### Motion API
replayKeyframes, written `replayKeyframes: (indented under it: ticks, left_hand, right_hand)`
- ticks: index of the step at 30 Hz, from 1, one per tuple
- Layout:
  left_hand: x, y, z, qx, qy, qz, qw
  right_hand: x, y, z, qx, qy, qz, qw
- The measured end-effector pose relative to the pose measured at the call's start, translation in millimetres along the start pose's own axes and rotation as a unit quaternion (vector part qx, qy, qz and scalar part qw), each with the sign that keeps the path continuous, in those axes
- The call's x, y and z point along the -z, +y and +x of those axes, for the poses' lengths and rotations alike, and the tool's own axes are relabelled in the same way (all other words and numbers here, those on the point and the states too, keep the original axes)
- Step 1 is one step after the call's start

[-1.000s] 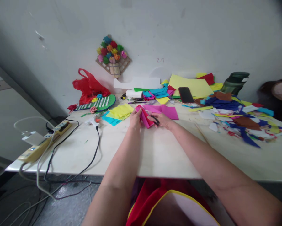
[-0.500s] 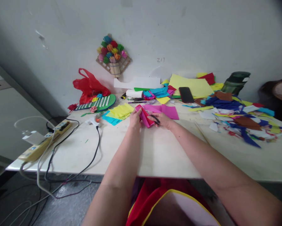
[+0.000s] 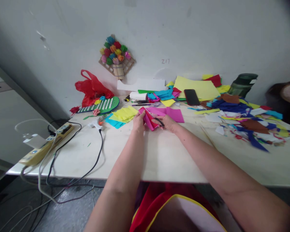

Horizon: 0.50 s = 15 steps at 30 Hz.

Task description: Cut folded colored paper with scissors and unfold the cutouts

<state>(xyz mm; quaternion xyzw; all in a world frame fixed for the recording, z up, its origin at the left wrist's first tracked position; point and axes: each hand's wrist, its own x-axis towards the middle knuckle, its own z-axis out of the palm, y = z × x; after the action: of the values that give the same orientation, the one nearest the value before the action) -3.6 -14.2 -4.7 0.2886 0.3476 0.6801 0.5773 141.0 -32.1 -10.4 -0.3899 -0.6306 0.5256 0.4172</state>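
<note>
A pale grey wall [image 3: 207, 38] rises behind the white tabletop [image 3: 171, 158] where we work, and near its middle we have a folded red and magenta paper piece [image 3: 150, 123] raised between our two hands. Our left hand [image 3: 139, 121] pinches its left side between thumb and fingers; our right hand [image 3: 169, 123] is wrapped around the black-handled metal scissors [image 3: 160, 122], whose blades lie across the paper. We judge that cutting is under way, but we cannot tell whether the blades are biting or how far any cut has gone. Just behind, a flat magenta paper sheet [image 3: 175, 115] lies uncut as far as we see, and crinkled yellow paper sheets [image 3: 125, 113] sit to the left beside our hand. A heap of multicoloured paper scraps [image 3: 253, 127] at the right suggests much trimming is done. A pink paper rose [image 3: 95, 112] near the green oval board [image 3: 115, 102] looks finished, while our held piece remains unshaped.
</note>
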Motion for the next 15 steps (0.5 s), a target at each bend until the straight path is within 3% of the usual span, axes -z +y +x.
replayKeyframes:
  ticks: [6, 15]
  left_hand:
    - [0.4, 1.1, 0.4, 0.006, 0.006, 0.002, 1.0]
    - [0.8, -0.5, 0.4, 0.003, -0.028, 0.006, 1.0]
  right_hand:
    - [-1.5, 1.6, 1.9, -0.013, 0.012, 0.011, 1.0]
    - [-1.8, -8.2, -6.9, 0.001, -0.024, -0.009, 1.0]
